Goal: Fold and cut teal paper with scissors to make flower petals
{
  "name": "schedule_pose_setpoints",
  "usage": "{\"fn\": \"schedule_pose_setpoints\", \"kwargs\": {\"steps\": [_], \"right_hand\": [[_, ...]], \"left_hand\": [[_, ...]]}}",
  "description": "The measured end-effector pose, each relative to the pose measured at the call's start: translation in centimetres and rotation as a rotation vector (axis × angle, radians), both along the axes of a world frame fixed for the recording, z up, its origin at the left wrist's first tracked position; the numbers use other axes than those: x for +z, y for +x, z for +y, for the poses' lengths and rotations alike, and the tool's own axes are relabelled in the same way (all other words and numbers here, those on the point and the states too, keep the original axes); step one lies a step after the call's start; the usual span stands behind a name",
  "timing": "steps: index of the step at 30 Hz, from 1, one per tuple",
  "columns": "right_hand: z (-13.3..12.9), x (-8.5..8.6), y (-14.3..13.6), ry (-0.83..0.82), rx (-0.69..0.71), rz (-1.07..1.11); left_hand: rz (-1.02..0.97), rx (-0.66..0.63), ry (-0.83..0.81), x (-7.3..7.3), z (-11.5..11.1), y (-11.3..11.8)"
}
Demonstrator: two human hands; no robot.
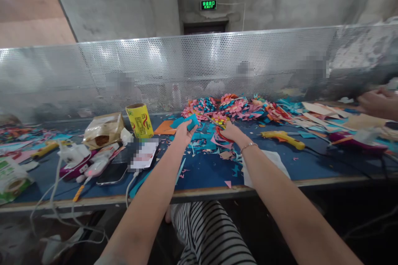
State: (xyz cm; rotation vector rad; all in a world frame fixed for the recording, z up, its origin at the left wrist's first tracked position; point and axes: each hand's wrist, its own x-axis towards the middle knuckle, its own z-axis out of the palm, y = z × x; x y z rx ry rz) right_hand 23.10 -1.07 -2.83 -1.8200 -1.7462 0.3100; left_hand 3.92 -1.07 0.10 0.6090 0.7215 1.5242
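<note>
My left hand (185, 131) is closed on a blue paper piece (192, 121), which it holds above the table. Red-handled scissors (220, 133) are in my right hand (230, 131), their blades pointing left toward the paper. A small gap seems to lie between blades and paper. Beneath both hands are scattered blue and pink paper scraps (207, 143). An orange paper sheet (165, 127) lies just left of my left hand. Behind the hands is a heap of pink, blue and orange fringed paper pieces (233, 105).
A yellow tube (139, 121), a paper bag (104, 129) and a phone (146, 154) with a cable are on the left. To the right lies a yellow glue gun (283, 138). Another person's hand (381, 101) shows at the right edge. A perforated metal screen (168, 58) stands behind the table.
</note>
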Motion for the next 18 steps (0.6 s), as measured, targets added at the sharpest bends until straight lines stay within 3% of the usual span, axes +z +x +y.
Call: {"fn": "schedule_pose_setpoints", "kwargs": {"steps": [2,9,13,18], "right_hand": [[-0.3,0.4,-0.6,-0.012,0.026,0.100],[-1.2,0.2,-2.6,0.049,0.424,0.577],[-1.3,-0.2,-3.2,0.097,0.537,0.636],[-0.9,-0.8,-3.7,0.074,0.563,0.691]], "left_hand": [[0.031,0.029,0.034,0.0,-0.1,0.0],[0.101,0.119,0.168,-0.4,-0.1,0.1],[0.055,0.148,0.188,-0.3,-0.2,0.2],[0.003,0.095,0.238,0.0,-0.5,0.4]]}}
